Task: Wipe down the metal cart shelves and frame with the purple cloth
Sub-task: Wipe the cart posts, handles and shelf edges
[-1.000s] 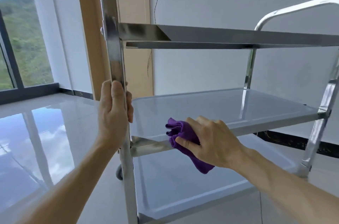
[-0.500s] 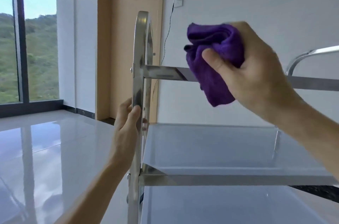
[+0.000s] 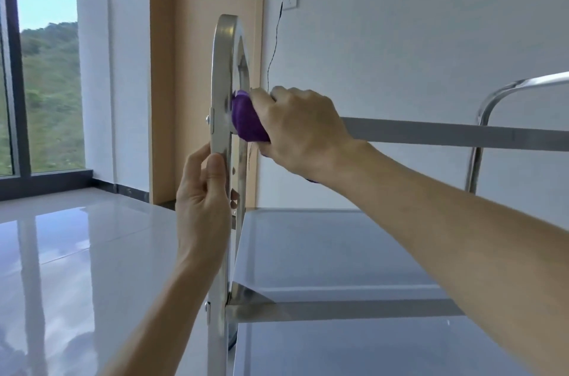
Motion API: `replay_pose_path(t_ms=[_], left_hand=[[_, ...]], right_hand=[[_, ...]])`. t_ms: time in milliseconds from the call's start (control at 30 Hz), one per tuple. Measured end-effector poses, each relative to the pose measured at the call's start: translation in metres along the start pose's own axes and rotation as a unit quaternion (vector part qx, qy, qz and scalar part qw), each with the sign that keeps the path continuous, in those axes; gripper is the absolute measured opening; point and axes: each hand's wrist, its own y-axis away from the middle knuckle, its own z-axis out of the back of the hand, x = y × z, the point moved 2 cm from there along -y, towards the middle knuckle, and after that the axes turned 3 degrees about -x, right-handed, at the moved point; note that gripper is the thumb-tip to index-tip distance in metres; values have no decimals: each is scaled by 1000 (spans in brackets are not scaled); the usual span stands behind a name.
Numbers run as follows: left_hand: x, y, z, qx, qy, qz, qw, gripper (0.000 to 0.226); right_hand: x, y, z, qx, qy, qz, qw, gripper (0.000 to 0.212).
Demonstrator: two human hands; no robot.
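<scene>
Most of the purple cloth (image 3: 246,121) is hidden under the right hand (image 3: 303,132), which curls its fingers around it and presses the soft bunch against the shiny metal cart (image 3: 222,74), at about 11 o'clock in the view, where the top shelf rail (image 3: 462,135) meets the upright post. The left hand (image 3: 201,200) wraps its fingers around the flat post just below; its fingertips go behind the metal and cannot be seen. The post has a rounded top. The smooth middle shelf (image 3: 323,252) is partly covered by the right arm. The glossy floor (image 3: 77,252) shines like a mirror.
</scene>
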Motion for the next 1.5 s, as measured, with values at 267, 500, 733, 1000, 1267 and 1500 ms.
replay_pose_path(t_ms=[267, 500, 733, 1000, 1267, 1500], left_hand=[[-2, 3, -5, 6, -8, -3, 1000, 24], [-2, 11, -15, -21, -31, -14, 999, 25], [3, 6, -13, -33, -56, -20, 998, 24], [2, -1, -3, -1, -11, 42, 999, 23], [-19, 1, -5, -26, -116, 47, 992, 24], [-92, -13, -62, 76, -316, -226, 918, 26]], right_hand=[[-121, 91, 7, 15, 5, -122, 992, 45], [-112, 81, 11, 34, 47, -148, 987, 40], [-8, 5, -8, -15, 23, -13, 1000, 50], [-105, 74, -3, 14, 11, -107, 994, 48], [-154, 114, 7, 51, 38, -189, 980, 40], [-130, 101, 11, 8, 53, -167, 984, 33]])
